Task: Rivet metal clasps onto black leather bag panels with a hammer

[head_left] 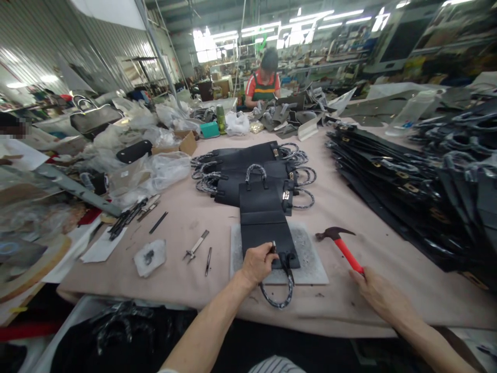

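My left hand point(258, 263) is closed in a pinch over the near part of a black bag panel point(264, 210). Between its fingers a small shiny metal piece point(274, 246) shows its top; the rest is hidden. Under the panel lies a pale grey slab point(314, 261). A plastic-wrapped loop handle point(280, 303) hangs from the panel's near end toward me. To the right, my right hand point(375, 287) grips the end of the red handle of a claw hammer point(345, 251), its dark head resting on or just above the table, which I cannot tell.
Several black bag pieces point(248, 168) with wrapped handles lie behind the panel. Big stacks of black pieces point(388, 176) fill the right. At left are a caliper point(197, 244), a thin tool point(208, 261) and a white block point(149, 257). A person point(264, 83) sits across the table.
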The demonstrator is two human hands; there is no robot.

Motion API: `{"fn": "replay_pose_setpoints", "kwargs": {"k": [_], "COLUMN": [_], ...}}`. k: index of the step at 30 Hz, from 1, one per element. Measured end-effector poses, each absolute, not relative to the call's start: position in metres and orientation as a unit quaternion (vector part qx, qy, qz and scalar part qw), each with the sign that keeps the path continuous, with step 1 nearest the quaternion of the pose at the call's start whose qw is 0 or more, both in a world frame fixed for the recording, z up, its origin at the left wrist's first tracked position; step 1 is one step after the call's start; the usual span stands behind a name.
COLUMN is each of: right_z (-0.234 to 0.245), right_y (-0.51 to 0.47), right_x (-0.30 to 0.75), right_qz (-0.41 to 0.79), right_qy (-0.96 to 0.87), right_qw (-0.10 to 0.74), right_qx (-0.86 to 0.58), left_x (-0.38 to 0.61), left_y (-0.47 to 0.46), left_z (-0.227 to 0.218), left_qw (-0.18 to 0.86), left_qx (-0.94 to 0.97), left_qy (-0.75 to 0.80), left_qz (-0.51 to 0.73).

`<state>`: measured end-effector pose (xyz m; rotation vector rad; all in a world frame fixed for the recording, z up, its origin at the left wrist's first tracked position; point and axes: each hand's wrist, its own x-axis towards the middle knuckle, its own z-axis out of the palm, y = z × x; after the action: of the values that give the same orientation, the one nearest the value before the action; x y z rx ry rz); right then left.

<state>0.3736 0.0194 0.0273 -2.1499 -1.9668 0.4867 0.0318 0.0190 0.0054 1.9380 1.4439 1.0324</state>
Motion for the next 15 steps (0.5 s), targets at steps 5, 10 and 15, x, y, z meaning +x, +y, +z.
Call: {"fn": "replay_pose_setpoints", "kwargs": {"k": [5,10,15], "right_z": [0.027,0.014,-0.006], "right_y": [0.019,0.014,0.006], "right_x": [0.297,0.219,0.215], "right_qz": [0.017,0.049,0.056], "right_qy": [-0.787,-0.826,-0.832], "right_qw": [0.241,0.246,0.232], "right_qx": [-0.568,-0.504,-0.501], "left_x": [0.031,0.036,0.010], "left_y": [0.018,0.021,0.039], "left_z": [0.008,0.010,0.019], "left_qw": [0.253,0.311,0.412], "left_qx": [0.716,0.652,0.359], "left_qy": [0.536,0.553,0.590], "left_qz": [0.368,0.414,0.594]}}
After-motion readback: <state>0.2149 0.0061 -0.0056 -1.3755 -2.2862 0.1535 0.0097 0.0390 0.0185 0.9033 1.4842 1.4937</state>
